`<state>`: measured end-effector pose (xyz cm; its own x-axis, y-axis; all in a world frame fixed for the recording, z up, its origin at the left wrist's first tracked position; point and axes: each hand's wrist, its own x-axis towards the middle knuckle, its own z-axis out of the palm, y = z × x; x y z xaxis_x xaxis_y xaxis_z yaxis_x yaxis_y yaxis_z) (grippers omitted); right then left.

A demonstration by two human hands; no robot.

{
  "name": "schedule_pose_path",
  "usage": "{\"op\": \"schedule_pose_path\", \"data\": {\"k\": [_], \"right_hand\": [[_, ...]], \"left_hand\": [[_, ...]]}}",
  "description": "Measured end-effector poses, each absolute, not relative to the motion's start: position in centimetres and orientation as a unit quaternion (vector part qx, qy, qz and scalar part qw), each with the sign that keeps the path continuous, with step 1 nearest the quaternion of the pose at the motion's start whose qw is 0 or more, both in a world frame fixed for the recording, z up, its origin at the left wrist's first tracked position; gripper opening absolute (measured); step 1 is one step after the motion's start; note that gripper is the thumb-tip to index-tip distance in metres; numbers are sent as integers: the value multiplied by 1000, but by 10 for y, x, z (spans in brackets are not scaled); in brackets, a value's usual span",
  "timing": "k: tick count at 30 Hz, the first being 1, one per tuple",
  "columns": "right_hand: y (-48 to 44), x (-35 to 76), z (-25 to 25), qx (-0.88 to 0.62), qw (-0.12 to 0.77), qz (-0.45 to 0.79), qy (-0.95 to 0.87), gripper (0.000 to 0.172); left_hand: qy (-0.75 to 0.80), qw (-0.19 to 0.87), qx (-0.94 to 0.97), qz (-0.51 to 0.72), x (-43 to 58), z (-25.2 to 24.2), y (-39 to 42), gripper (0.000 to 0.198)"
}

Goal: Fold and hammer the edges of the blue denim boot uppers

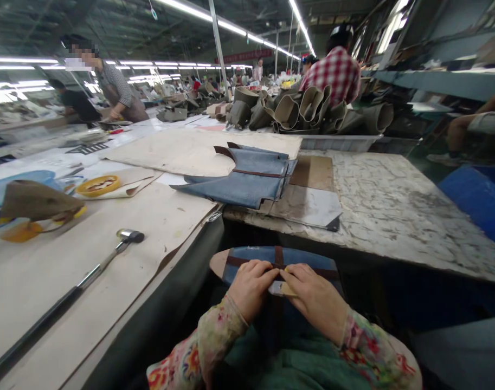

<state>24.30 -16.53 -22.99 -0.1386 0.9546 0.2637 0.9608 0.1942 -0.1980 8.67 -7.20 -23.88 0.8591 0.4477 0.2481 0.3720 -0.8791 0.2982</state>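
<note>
In the middle of the head view, a blue leather piece (302,255) with crossing dark brown strips (323,272) lies over a rounded form, whose tan end (220,262) shows at the left. My left hand (250,287) is closed, with thumb and fingertips pinching at the brown strip where the strips cross. Close beside it, my right hand (318,298) is also closed. Its fingertips meet the same strip, and a small brush-like tool (288,290) with a pale wooden handle and whitish end sits in its grip. Both hands partly hide the leather.
A hammer (127,236) with a long dark handle lies on the left table. Behind it are a yellow ring-shaped dish (98,186) and a blue basin (31,181). Stacked blue leather pieces (255,173) lie ahead. Farther back, rolled olive pieces (288,111) fill a tray; several people work beyond.
</note>
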Motion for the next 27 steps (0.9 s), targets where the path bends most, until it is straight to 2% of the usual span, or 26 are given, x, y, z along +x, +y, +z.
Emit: {"op": "schedule_pose_path", "data": {"k": [9, 15, 18, 23, 25, 27], "right_hand": [[-154, 227, -234, -657, 150, -92, -733, 30], [-167, 227, -244, -656, 212, -120, -714, 44], [-185, 240, -251, -669, 223, -99, -702, 45], [-225, 298, -258, -713, 253, -72, -650, 32], [-238, 319, -255, -733, 281, -16, -620, 27], [-245, 328, -250, -747, 303, 90, -586, 25]], "left_hand": [[191, 155, 966, 81, 93, -222, -59, 16], [236, 154, 945, 165, 88, -238, -69, 27], [265, 118, 936, 197, 78, -243, -64, 30], [303, 53, 924, 229, 34, -246, -39, 29], [332, 37, 913, 236, 15, -248, -31, 28], [353, 36, 903, 242, 2, -251, -26, 28]]}}
